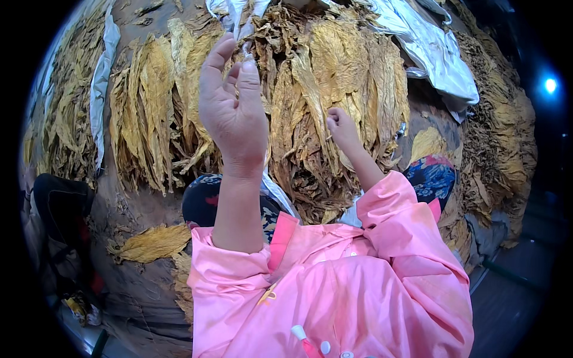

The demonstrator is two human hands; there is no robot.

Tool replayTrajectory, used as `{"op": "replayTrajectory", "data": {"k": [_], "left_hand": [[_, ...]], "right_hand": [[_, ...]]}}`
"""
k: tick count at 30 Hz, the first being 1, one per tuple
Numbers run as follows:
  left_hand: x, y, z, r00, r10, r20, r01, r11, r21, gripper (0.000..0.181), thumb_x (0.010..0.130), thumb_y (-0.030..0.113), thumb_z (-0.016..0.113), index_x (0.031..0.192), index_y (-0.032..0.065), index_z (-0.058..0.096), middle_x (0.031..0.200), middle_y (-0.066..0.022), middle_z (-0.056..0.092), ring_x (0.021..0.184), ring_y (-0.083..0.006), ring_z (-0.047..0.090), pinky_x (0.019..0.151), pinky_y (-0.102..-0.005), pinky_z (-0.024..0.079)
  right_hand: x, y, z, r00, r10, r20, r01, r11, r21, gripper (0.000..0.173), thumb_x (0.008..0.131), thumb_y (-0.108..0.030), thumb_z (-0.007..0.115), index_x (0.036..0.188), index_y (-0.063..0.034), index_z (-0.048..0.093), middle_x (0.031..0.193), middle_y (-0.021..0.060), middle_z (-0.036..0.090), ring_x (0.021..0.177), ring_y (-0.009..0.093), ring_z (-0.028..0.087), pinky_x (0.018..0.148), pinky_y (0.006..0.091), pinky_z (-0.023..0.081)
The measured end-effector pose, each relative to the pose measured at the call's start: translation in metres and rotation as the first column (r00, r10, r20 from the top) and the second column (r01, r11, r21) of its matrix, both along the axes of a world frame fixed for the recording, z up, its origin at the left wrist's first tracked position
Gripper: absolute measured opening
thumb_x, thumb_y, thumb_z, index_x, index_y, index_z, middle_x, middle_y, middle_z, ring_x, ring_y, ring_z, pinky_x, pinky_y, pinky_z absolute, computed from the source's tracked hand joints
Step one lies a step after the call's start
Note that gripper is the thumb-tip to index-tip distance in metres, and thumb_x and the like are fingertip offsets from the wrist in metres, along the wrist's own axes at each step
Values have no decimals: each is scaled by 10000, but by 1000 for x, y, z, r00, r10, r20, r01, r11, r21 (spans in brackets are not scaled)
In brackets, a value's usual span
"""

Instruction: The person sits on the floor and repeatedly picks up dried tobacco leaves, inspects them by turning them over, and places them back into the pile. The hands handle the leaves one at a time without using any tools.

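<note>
My left hand (233, 107) is raised above dried tobacco leaves, palm turned up and fingers curled, with a gap between thumb and fingers. Behind it passes a white fabric strip (246, 31), which shows again below my wrist near my knee. My right hand (344, 129) is low over the broad pile of yellow-brown tobacco leaves (340, 58), its fingers curled beside a long folded leaf (309, 85). Whether those fingers pinch a leaf or stem is hidden. To the left lies another bundle of tobacco leaves (147, 103), its leaves laid lengthwise towards me.
A white woven sheet (425, 49) lies across the back right. Leaf stacks rise at the right (497, 116) and far left (71, 107), the latter beside a white strip (100, 89). Single leaves (154, 244) lie on the brown ground cover (143, 295). Another person's dark-clothed leg (60, 201) is at left.
</note>
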State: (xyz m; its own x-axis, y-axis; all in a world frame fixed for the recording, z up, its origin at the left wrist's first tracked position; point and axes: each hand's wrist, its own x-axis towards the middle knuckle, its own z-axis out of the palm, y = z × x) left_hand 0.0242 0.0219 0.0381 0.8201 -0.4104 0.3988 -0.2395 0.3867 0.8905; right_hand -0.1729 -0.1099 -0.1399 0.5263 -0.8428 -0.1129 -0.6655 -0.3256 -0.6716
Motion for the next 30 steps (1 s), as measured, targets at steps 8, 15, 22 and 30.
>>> {"op": "replayTrajectory", "data": {"k": [8,15,22,30], "left_hand": [[-14,-12,-1,995,-52,-90,56,998,41,284,846,31,474,1115,-48,432,1115,-89,480,963,-103,479,823,-221,392],[-22,-21,-6,976,-137,-171,157,982,109,308,838,36,490,1126,-55,430,1085,-118,480,916,-103,500,775,-199,409],[-27,-34,-28,961,-216,-173,261,918,300,378,802,99,565,1136,-24,438,1093,-112,491,991,-159,487,782,-243,422],[-32,-49,-52,842,-169,-512,299,937,183,627,741,246,665,1194,-42,342,1088,-139,501,1018,-177,480,885,-297,366]], "right_hand": [[18,25,3,814,90,-574,-136,990,-38,410,767,-238,589,1062,-8,422,891,163,556,890,299,542,788,389,432],[-1,-10,0,992,-78,-102,109,930,350,237,800,-90,469,1019,-1,476,859,122,553,775,223,555,681,341,458],[-34,-4,60,776,-512,369,-23,562,827,209,877,-156,433,1022,-15,486,817,48,543,690,127,526,599,257,447],[-29,21,92,860,-245,448,-280,508,814,204,863,-163,461,985,-2,489,765,65,557,684,156,537,679,288,439]]}}
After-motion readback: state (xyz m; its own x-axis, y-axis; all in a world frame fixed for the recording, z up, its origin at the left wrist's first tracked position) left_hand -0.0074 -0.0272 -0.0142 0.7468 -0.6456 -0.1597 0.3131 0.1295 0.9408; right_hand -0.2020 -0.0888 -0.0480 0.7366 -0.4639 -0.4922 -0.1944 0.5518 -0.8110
